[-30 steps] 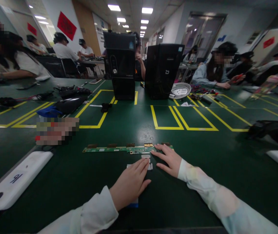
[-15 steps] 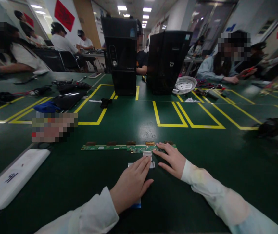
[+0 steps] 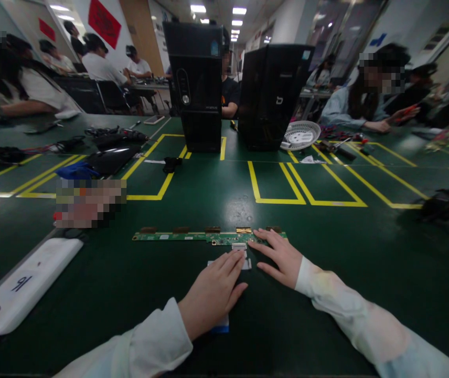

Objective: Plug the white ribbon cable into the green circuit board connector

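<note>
A long, narrow green circuit board (image 3: 185,237) lies on the dark green table, with several brownish tabs along its far edge. Near its middle is a pale connector (image 3: 239,246). From there a flat ribbon cable (image 3: 221,329) runs toward me, mostly covered, its blue end showing below my palm. My left hand (image 3: 213,294) rests flat over this cable, fingers straight and together, tips just short of the connector. Spread fingers of my right hand (image 3: 280,258) touch the right part of the board, with the thumb apart on the near side. What lies under both palms is hidden.
Two black computer towers (image 3: 203,89) stand at the back beside a white basket (image 3: 301,135). To the left are a white elongated device (image 3: 28,286) and dark cables (image 3: 118,136). Yellow tape (image 3: 279,201) marks the table. Other people sit around the room.
The view has shifted very slightly. Both hands keep their places over the ribbon cable and the board, which look unmoved.
</note>
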Demonstrator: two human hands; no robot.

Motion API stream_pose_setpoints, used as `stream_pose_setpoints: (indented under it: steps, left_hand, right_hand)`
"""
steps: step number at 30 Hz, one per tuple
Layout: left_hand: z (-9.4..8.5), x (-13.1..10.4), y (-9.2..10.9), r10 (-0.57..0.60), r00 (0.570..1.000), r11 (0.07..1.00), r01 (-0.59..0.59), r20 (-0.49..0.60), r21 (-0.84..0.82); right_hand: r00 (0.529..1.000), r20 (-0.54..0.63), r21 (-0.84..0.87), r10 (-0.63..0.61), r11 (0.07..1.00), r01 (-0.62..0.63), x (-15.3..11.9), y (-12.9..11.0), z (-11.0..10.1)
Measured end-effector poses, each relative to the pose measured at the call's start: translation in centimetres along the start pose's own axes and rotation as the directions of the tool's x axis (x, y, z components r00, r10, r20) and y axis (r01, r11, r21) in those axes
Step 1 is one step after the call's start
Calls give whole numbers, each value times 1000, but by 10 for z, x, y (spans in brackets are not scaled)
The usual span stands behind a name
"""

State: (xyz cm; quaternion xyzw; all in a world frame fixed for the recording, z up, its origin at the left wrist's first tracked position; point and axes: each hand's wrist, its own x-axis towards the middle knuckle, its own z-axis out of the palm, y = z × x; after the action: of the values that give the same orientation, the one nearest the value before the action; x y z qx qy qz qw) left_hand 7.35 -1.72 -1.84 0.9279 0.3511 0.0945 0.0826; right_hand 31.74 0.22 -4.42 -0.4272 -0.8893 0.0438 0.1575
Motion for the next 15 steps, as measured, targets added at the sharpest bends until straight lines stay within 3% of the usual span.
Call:
stream_pose_setpoints:
  steps: [9, 15]
  left_hand:
    - [7, -1, -9, 46, 999, 999, -46, -17, 11]
    - [1, 1, -13, 40, 999, 999, -40, 19, 15]
  right_hand:
    - [1000, 3, 20, -12, 1000, 12, -1, 1, 0]
    - [1000, 10, 21, -26, 999, 26, -1, 3, -1]
